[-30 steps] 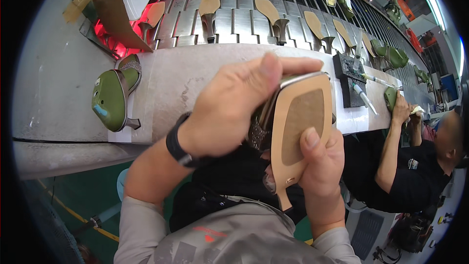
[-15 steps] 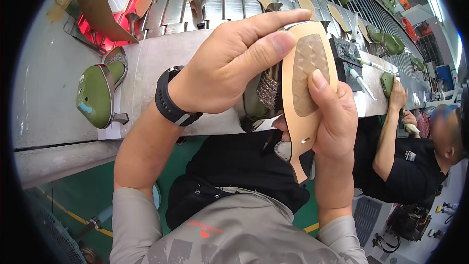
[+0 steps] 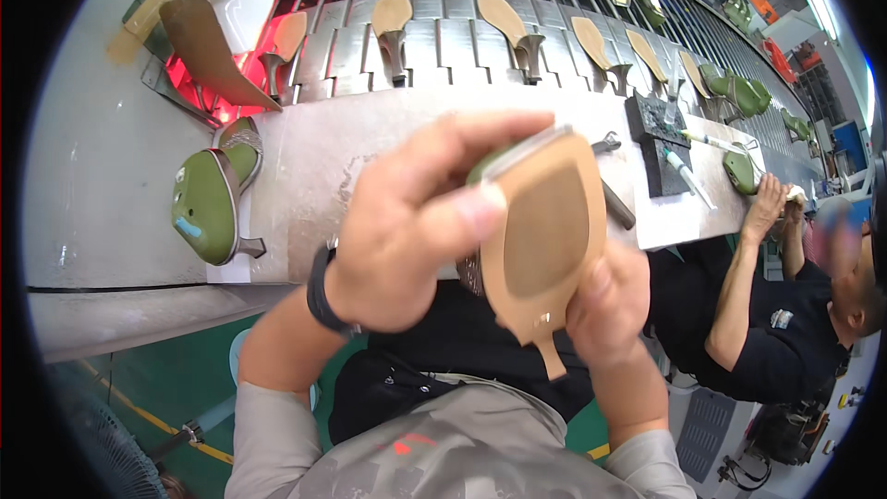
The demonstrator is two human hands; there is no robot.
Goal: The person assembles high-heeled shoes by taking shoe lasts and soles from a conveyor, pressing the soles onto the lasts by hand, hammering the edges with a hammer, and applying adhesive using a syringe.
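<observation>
A tan shoe sole with a darker brown inset panel and a narrow tail faces me, laid against the underside of a green shoe. Most of that shoe is hidden behind it; a green and silvery edge shows at the toe, and a bit of sparkling strap lower down. My left hand, with a black wristband, grips the toe end, its thumb on the sole's left edge. Around the heel end my right hand is closed, thumb at the sole's lower right edge. Both hands are slightly blurred.
Left on the bench lies a green heeled shoe. A hammer and a black block with syringes are to the right. Tan soles with heels line the slatted conveyor. At right, a co-worker's hands hold a green shoe.
Both hands have brought the shoe and sole lower and nearer to me, tilting them. A hammer behind them now shows. My view has shifted, revealing more of the conveyor.
</observation>
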